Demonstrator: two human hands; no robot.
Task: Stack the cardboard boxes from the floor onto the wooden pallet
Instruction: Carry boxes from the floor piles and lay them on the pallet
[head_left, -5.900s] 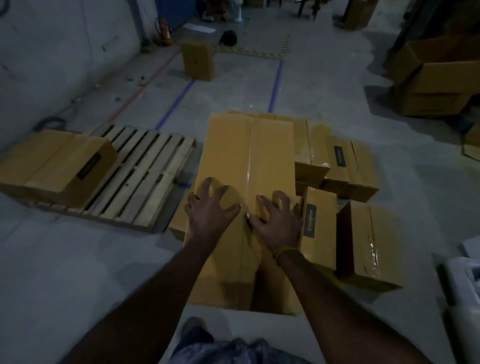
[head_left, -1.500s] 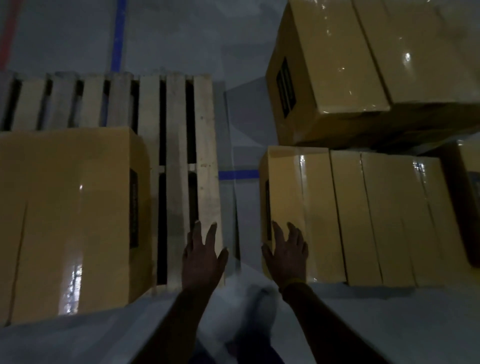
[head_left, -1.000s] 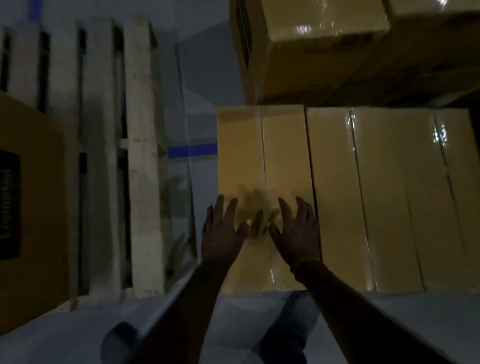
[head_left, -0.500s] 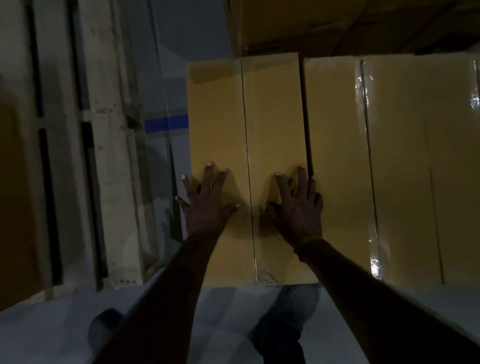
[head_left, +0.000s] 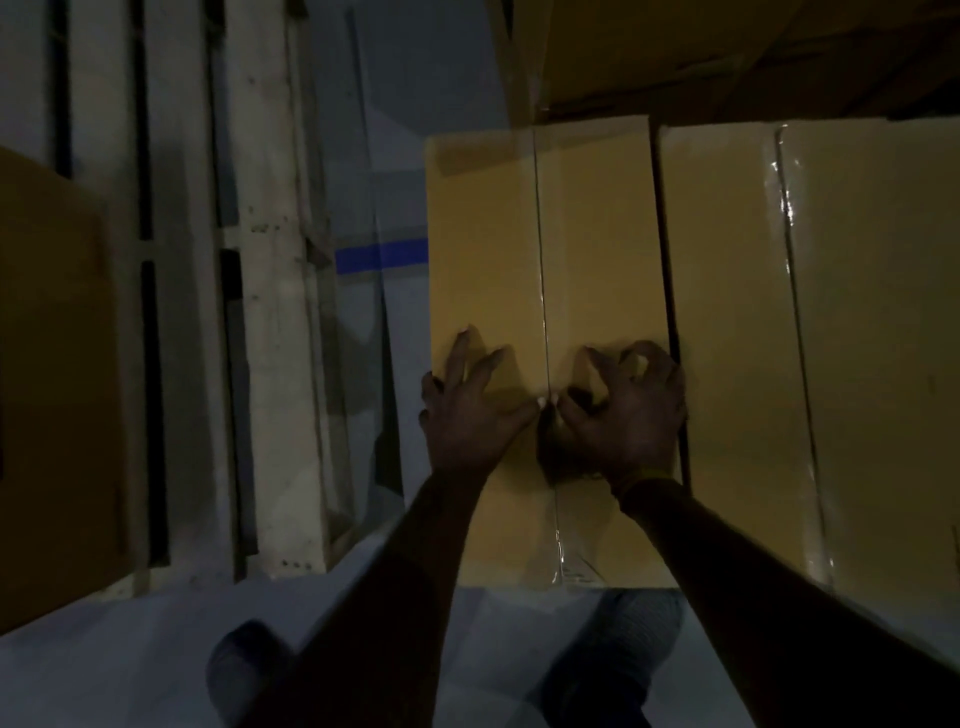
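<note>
Grey floor (head_left: 130, 670): wooden pallet (head_left: 275, 312) left, cardboard boxes (head_left: 727, 312) right.

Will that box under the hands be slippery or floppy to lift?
Probably stiff: the box keeps flat faces and straight edges. Its glossy tape seam may feel slick. Both the left hand and right hand rest on it, suggesting bulk.

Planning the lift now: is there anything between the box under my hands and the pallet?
Nothing visible: only bare floor separates the box from the pallet on its left. Left hand and right hand rest on the box.
</note>
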